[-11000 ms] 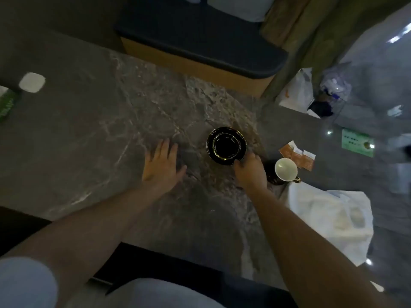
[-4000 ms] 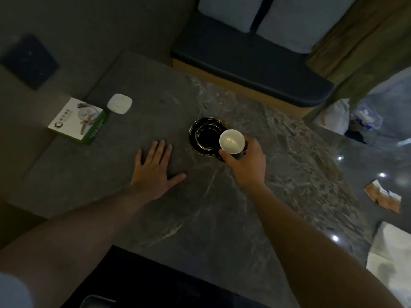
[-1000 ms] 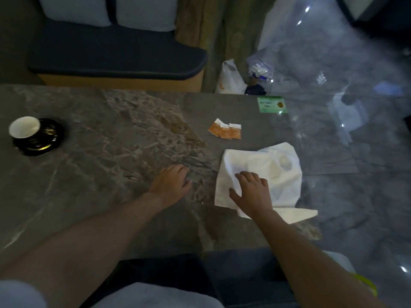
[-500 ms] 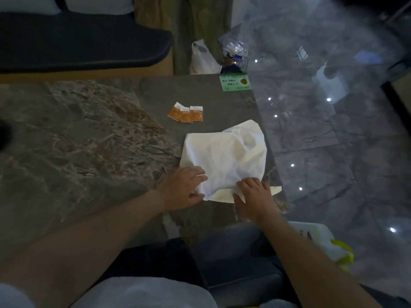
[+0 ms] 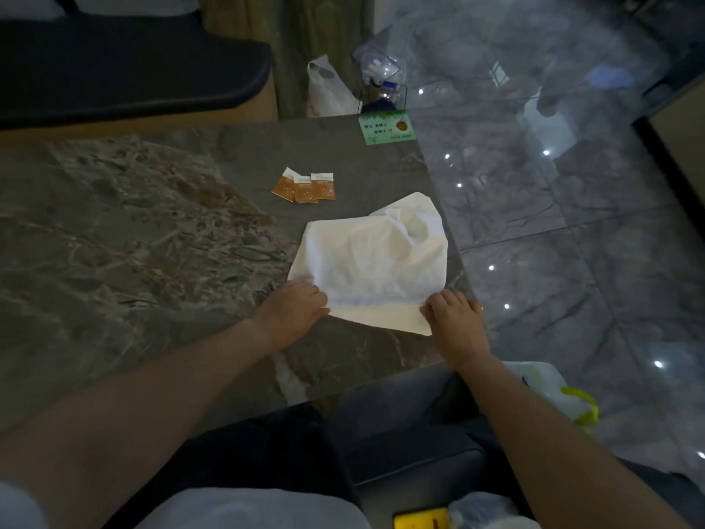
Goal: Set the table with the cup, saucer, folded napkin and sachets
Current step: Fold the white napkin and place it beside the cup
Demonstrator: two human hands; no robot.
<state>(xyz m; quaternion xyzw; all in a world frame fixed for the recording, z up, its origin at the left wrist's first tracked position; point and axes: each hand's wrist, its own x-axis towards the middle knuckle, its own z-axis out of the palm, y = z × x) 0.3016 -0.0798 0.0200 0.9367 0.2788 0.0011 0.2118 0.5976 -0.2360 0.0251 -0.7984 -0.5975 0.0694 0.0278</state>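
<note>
A crumpled white napkin (image 5: 374, 257) lies near the right edge of the marble table (image 5: 133, 242). My left hand (image 5: 293, 313) pinches its near-left corner. My right hand (image 5: 454, 322) pinches its near-right corner, close to the table's edge. Three orange sachets (image 5: 305, 187) lie in a fan just beyond the napkin. The cup and saucer are out of view to the left.
A green card (image 5: 387, 128) sits at the table's far right corner. A dark bench (image 5: 126, 66) runs behind the table. Plastic bags (image 5: 328, 91) stand on the glossy floor beyond, and another bag (image 5: 553, 391) lies by my right arm.
The view has swung right, away from the cup and saucer. Both hands have moved to the napkin's near corners; the right one has slid outward to the right corner.
</note>
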